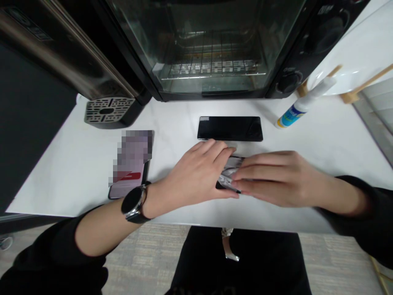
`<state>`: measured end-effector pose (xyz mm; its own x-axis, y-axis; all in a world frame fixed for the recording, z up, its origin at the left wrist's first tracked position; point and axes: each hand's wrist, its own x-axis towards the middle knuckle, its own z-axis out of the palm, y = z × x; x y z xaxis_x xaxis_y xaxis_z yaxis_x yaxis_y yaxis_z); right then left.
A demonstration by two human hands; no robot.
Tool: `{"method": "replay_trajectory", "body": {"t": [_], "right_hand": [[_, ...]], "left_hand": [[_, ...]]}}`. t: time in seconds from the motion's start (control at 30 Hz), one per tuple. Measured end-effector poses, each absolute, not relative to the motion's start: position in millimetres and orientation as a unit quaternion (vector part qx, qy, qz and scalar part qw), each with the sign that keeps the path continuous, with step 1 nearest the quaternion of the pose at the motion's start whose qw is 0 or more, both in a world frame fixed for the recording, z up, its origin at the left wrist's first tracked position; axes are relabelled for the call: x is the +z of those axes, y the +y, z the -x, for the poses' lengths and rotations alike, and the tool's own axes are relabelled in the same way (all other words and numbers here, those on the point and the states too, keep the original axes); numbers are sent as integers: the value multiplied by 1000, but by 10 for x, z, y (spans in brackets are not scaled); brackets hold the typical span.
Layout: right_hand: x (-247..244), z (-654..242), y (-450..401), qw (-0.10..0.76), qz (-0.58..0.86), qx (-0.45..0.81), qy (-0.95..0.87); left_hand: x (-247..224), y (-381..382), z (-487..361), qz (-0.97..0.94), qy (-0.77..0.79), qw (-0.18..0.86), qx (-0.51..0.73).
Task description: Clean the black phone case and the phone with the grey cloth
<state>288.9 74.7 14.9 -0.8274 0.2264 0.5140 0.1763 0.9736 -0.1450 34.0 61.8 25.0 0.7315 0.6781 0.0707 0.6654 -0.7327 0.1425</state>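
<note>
Near the front of the white counter, both hands are at a flat, dark-edged object (226, 174) with a shiny silver-grey, crinkled-looking surface. My left hand (199, 170) is closed round its left end, the thumb along the near edge and the fingers along the far one. From the right, my right hand (276, 178) presses its fingers together over the other end. Fingers hide most of the object, so I cannot tell its exact kind. Just beyond the hands, a black phone (230, 128) lies flat, its screen dark.
Left of my hands lies another phone (143, 164) with a lit, partly blurred screen. A toaster oven (211, 96) stands at the back, beside a machine with a slotted drip tray (107, 111). A white-and-blue spray bottle (296, 112) stands at the back right.
</note>
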Motion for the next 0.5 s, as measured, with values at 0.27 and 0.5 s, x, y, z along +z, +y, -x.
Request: {"method": "replay_trajectory", "body": {"t": [0.27, 0.5], "right_hand": [[156, -2901, 729, 167, 171, 31, -970], [270, -3104, 831, 193, 210, -30, -958]], "left_hand": [[315, 633, -297, -924, 373, 57, 52], [382, 697, -181, -909, 415, 23, 29]]}}
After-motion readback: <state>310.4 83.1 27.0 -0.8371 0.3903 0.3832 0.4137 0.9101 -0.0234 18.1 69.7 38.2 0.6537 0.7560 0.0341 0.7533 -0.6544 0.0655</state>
